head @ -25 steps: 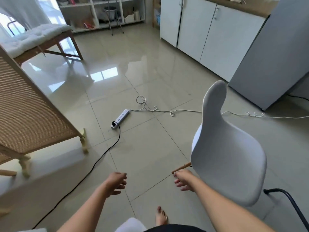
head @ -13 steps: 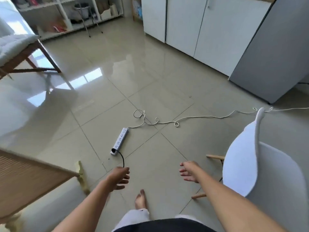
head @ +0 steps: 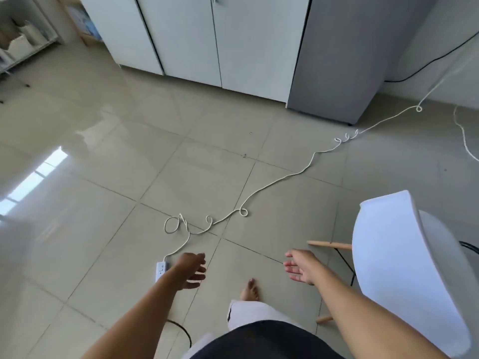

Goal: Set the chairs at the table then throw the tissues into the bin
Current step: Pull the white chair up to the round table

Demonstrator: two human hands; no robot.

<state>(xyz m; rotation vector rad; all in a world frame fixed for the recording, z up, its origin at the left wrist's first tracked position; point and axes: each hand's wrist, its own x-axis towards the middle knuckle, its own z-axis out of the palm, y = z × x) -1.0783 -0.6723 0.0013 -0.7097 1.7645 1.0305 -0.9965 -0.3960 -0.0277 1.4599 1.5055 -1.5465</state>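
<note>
A white moulded chair (head: 404,268) with wooden legs stands at the right, its back towards me. My right hand (head: 300,265) hangs open just left of the chair, apart from it, holding nothing. My left hand (head: 191,269) is open too, fingers loosely curled, above the end of a white power strip (head: 160,270). No table, tissues or bin are in view.
A white cord (head: 274,182) runs from the power strip across the tiled floor towards the grey fridge (head: 344,55). A black cable (head: 181,330) lies by my left arm. White cabinets (head: 207,37) line the far wall, with shelving (head: 23,42) at far left. My bare foot (head: 250,290) is between my hands.
My view has swung right: the slatted wooden furniture at the left has left the frame and the chair has shifted to the right edge. Both hands stay empty, the right now more spread.
</note>
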